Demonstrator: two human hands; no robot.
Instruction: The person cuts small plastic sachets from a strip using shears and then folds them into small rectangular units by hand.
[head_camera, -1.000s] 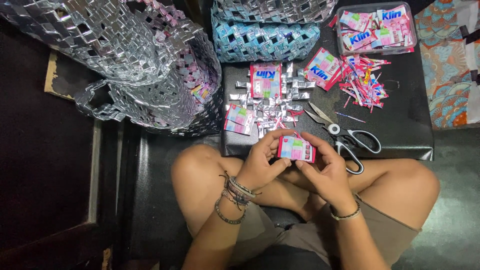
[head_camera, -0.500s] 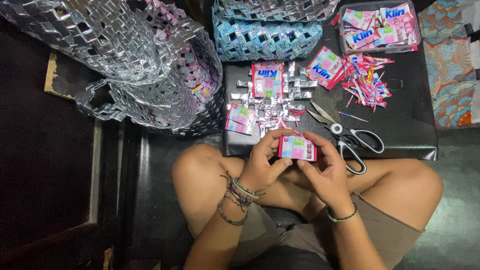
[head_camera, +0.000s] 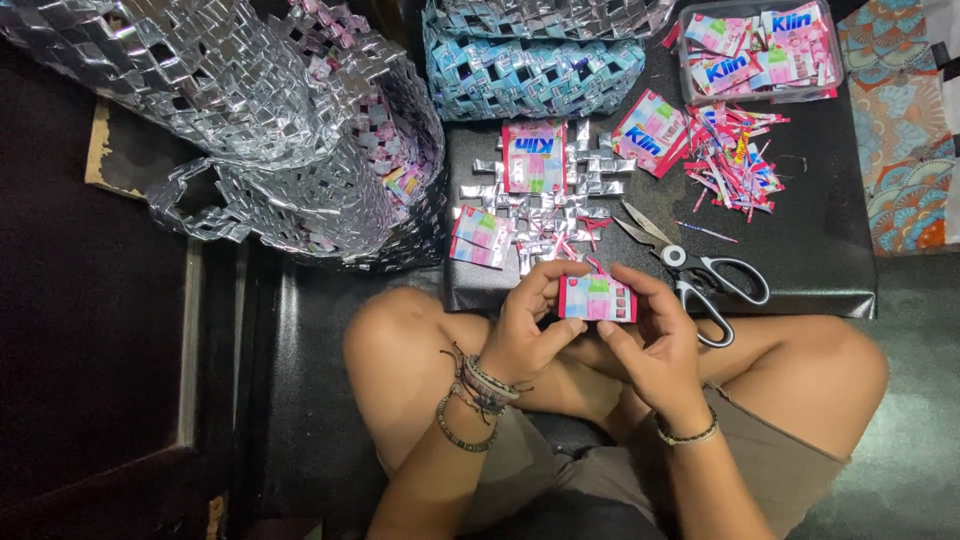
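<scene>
Just below the black low table (head_camera: 820, 270), over the person's crossed legs, both hands hold 1 folded pink sachet wrapper (head_camera: 597, 298). Left hand (head_camera: 525, 325) grips its left end, thumb underneath, fingers curled over the top edge. Right hand (head_camera: 655, 335) grips the right end the same way. Wrapper sits flat between them, pink face up, just off the table's near edge. Cord and bead bracelets on the left wrist, 1 thin band on the right.

On the table, relative to its near edge:
- scissors (head_camera: 700, 270) with black handles, right of the hands, blades apart, tips pointing up-left toward the table centre, handles hanging over the near edge.
- woven silver foil mat (head_camera: 545, 215) at the table centre, loose strips sticking out on all sides. 1 pink wrapper (head_camera: 533, 157) lies on its far part, another pink wrapper (head_camera: 480, 236) at its left edge.
- 1 more flat wrapper (head_camera: 648, 130) right of the mat, touching a pile of cut strips (head_camera: 735, 160).
- clear plastic tub (head_camera: 835, 60) at the far right corner, full of flat wrappers.
- blue-and-silver woven bag (head_camera: 530, 70) at the far edge, behind the mat.

Left of the table: large silver woven basket (head_camera: 200, 70) lying tilted, a second woven basket (head_camera: 340, 190) under it, opening facing the table, pink scraps inside. Right of the table: patterned cloth (head_camera: 900, 120).
</scene>
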